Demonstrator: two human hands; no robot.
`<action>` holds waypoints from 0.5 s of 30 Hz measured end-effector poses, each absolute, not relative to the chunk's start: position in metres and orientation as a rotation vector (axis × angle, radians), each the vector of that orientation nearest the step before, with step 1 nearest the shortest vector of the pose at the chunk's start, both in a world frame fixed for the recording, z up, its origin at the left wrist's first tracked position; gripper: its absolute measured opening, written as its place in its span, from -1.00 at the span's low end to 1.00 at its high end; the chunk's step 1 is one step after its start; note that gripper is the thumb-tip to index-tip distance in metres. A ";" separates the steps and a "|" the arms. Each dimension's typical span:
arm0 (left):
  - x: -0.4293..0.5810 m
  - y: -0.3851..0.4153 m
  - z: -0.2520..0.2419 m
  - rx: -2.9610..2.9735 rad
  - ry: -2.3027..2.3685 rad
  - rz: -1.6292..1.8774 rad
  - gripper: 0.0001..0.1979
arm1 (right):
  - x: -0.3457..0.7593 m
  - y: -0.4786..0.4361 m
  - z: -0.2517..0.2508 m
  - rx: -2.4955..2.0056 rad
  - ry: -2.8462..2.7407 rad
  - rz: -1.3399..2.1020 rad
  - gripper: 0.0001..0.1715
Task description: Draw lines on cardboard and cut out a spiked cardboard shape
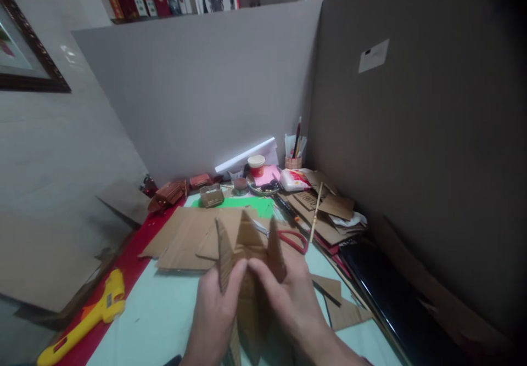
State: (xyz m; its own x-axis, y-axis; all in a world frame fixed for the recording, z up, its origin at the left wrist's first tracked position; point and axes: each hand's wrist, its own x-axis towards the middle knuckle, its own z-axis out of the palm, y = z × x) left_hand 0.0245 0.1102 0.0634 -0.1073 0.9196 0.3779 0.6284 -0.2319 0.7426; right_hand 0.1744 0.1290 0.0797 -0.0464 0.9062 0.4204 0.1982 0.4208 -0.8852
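Observation:
Both hands grip a folded piece of brown cardboard (249, 294) with pointed triangular flaps standing up at its far end. My left hand (216, 303) wraps its left side, thumb pressed on the inner face. From the right, my right hand (290, 297) holds the other side, and the two thumb tips nearly meet in the middle. The fingers behind the cardboard are hidden. Just beyond my right hand lie scissors with red handles (294, 240), their blades partly covered by the cardboard flaps. Flat cardboard sheets (185, 240) lie beyond my left hand.
A yellow hot glue gun (99, 311) rests at the left on a red strip. Cardboard scraps (348, 314) lie at the right, near a black glossy panel (395, 294). Farther back are a wooden stick (316, 212), a paper cup (256, 165) and a pen holder (293, 162).

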 end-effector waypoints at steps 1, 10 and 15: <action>0.027 0.110 0.067 1.794 1.666 1.242 -0.55 | 0.176 0.131 0.083 -1.029 -1.507 0.806 -0.76; 0.026 0.102 0.075 1.644 1.692 1.346 -0.57 | 0.180 0.131 0.087 -0.932 -1.614 0.918 -0.78; 0.029 0.099 0.066 1.608 1.782 1.396 -0.60 | 0.169 0.120 0.080 -0.921 -1.627 0.716 -0.75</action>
State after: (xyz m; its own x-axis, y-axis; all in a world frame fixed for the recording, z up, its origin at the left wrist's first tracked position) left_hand 0.0288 0.0993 0.0656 -0.2855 0.8981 0.3346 0.5398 -0.1377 0.8304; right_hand 0.1692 0.1199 0.0803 -0.1179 0.8548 0.5053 0.2052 0.5189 -0.8299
